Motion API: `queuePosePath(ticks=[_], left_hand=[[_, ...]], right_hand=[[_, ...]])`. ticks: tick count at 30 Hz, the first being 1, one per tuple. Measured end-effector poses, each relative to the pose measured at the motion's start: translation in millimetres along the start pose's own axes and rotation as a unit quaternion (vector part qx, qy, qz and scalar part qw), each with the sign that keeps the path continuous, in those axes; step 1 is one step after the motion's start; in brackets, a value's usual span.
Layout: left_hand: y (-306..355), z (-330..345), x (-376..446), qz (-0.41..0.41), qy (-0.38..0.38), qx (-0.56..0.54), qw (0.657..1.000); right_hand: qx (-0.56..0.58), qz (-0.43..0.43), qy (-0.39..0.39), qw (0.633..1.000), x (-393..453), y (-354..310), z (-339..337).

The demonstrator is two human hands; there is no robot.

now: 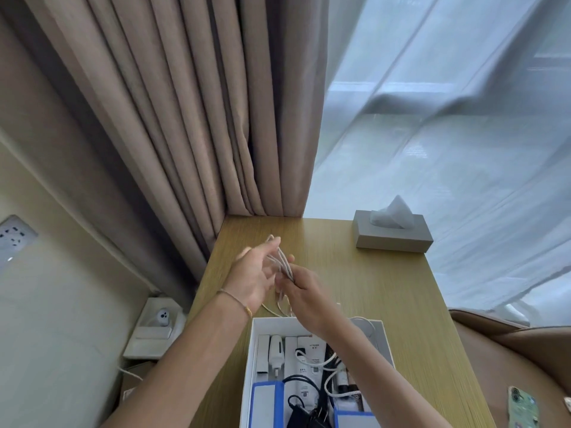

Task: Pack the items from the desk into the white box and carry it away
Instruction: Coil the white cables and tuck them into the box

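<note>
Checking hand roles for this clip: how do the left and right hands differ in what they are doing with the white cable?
The left hand is spread, its fingers nearly straight with cable loops lying over them; the right hand is curled, pinching the white cable bundle. The left wrist wears a thin bracelet; the right wrist is bare. Both hover above the desk, beyond the white box.

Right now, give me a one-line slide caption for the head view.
Both hands, left hand and right hand, coil a white cable above the desk, behind the part-filled white box.
</note>
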State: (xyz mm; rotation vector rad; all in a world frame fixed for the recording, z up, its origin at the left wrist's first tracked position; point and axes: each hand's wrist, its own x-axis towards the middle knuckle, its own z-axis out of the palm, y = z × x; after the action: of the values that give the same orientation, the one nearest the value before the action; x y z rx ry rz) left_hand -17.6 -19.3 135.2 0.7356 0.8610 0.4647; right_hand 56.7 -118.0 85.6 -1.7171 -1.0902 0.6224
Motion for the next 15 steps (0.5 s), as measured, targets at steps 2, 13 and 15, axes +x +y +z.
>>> queuePosePath(ticks=[2, 13, 15], left_hand=[[-5, -11, -2, -0.106, -0.065, 0.027, 0.992], [4, -13, 6, 0.035, -0.071, -0.112, 0.991], [15, -24, 8, 0.057, -0.076, -0.094, 0.991]], right_hand=[[-0.054, -0.002, -0.032, 0.998, -1, -1, -5], [0.018, 0.084, -0.202, 0.976, -12, 24, -24], [0.035, 0.101, -0.208, 0.972, -17, 34, -36]])
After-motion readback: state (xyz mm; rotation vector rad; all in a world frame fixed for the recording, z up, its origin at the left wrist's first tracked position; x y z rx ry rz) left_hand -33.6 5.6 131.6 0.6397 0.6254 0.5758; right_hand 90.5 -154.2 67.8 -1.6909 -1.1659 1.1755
